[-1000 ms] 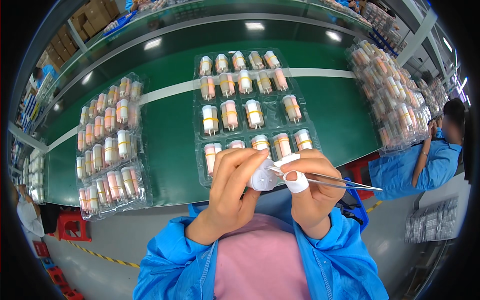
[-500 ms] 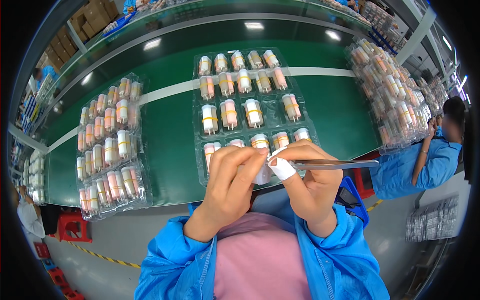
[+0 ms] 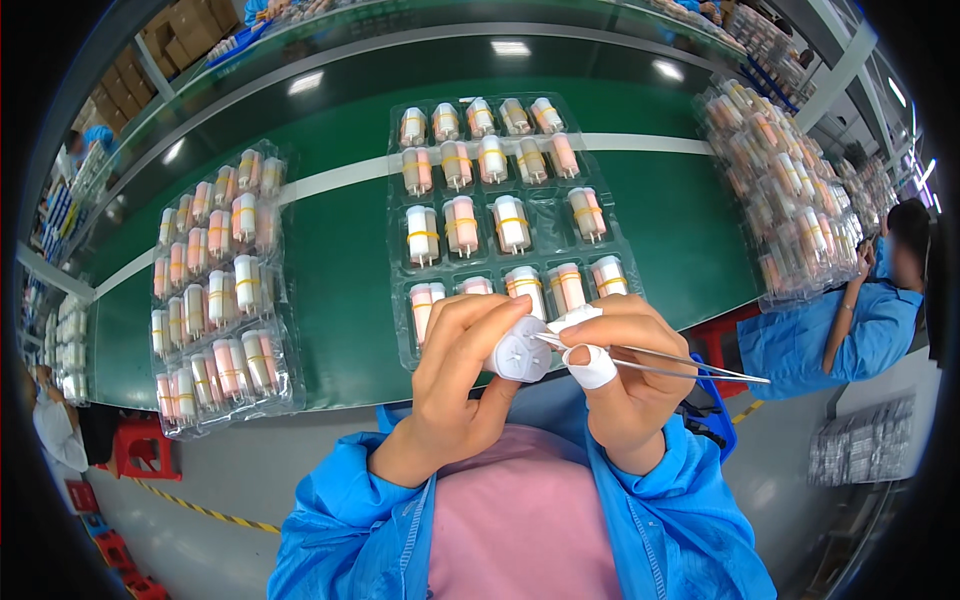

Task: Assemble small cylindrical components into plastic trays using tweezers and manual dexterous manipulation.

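Between the fingers of my left hand is a small round whitish plastic cap, tilted so that its ribbed face shows. My right hand is closed on metal tweezers; their tips touch or nearly touch the cap's face. White tape wraps two of the right hand's digits. Just beyond both hands lies a clear plastic tray of white, pink and grey cylinders with yellow bands. One pocket in its third row holds no cylinder.
Another filled clear tray stack stands at the left on the green table. Tall stacked trays rise at the right, beside a co-worker in a blue jacket. A blue bin sits by my right elbow, a red stool lower left.
My left hand has turned the cap so its ribbed face shows. The tweezers' rear end has swung lower, their two arms now showing apart, and their tips are at the cap.
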`<state>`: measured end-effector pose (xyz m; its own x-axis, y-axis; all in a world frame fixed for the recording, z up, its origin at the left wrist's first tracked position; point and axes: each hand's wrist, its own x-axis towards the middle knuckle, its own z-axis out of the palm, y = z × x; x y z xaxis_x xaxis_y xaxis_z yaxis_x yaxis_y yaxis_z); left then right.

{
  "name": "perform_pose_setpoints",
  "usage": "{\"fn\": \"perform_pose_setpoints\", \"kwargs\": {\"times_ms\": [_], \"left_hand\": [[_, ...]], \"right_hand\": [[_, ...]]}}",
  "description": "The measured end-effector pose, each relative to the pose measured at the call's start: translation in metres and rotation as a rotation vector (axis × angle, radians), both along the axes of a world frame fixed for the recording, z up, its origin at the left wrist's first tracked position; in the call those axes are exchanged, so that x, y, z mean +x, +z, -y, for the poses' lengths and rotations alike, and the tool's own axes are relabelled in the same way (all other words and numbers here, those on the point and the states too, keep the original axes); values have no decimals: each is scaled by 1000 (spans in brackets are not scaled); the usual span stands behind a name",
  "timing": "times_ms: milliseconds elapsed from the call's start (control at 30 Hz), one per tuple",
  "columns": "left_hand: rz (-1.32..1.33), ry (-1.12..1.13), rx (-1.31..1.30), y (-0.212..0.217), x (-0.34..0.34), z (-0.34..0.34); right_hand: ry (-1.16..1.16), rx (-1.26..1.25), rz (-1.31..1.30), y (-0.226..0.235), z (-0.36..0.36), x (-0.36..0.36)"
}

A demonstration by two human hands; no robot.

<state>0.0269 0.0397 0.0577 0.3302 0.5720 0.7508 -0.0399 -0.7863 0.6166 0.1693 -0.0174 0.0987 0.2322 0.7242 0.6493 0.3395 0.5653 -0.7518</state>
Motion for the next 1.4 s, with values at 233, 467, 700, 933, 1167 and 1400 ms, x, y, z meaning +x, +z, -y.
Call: {"fn": "perform_pose_setpoints", "kwargs": {"times_ms": [233, 467, 700, 933, 1167, 1400], "left_hand": [[-17, 14, 26, 1, 1, 0], [-21, 22, 9, -1, 1, -1], [-46, 34, 11, -2, 0, -1], [-166, 70, 125, 2, -3, -3], [-162, 75, 160, -3, -3, -6], [-41, -21, -78, 1, -4, -2]], "right_hand": [[-4, -13, 15, -1, -2, 0], [-16, 26, 95, -3, -6, 1], [-18, 12, 164, 0, -8, 2], [25, -36, 251, 13, -13, 7], [129, -104, 191, 12, -22, 14], [180, -78, -200, -4, -10, 13]]}}
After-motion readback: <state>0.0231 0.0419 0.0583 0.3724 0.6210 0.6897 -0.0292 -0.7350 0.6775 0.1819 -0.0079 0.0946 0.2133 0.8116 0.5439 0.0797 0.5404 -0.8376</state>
